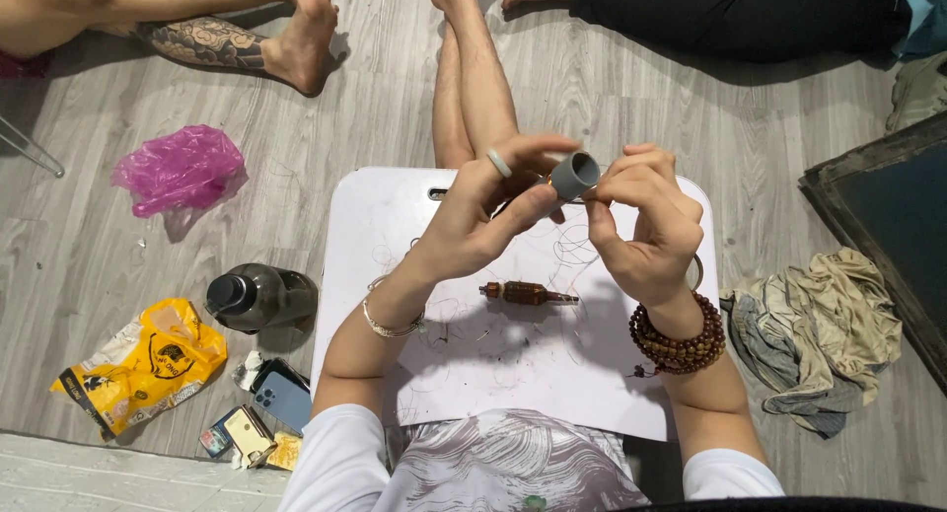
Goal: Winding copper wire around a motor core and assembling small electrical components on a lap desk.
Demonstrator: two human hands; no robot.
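A short grey tube (574, 175), open at its upper end, is held up between both hands above a white board (375, 226) that rests across the person's lap. The left hand (473, 221) is closed on the tube from the left: its thumb is pressed along the tube's lower side and its forefinger is curled over the top, with a pale ring (500, 163) seen on one finger. The right hand (646, 226) is brought in from the right, its fingertips (604, 188) bunched tightly together just beside the tube's open rim; whether they pinch something thin there or merely touch the tube cannot be told. No fingers of either hand are spread; both are drawn in close.

Below the fingers, on the board, a small brown wound motor rotor (526, 294) with a metal shaft is laid flat, well apart from both hands. Thin loose wire strands (572, 246) are scattered over the board around it. A silver bracelet (393, 327) is worn on the left wrist and a brown bead bracelet (681, 342) on the right.

On the floor, to the left of the left hand, a dark bottle (261, 297), a yellow bag (143, 364), a blue phone (284, 399) and a pink plastic bag (181, 169) are seen. To the right of the right hand a crumpled cloth (824, 334) is lying.
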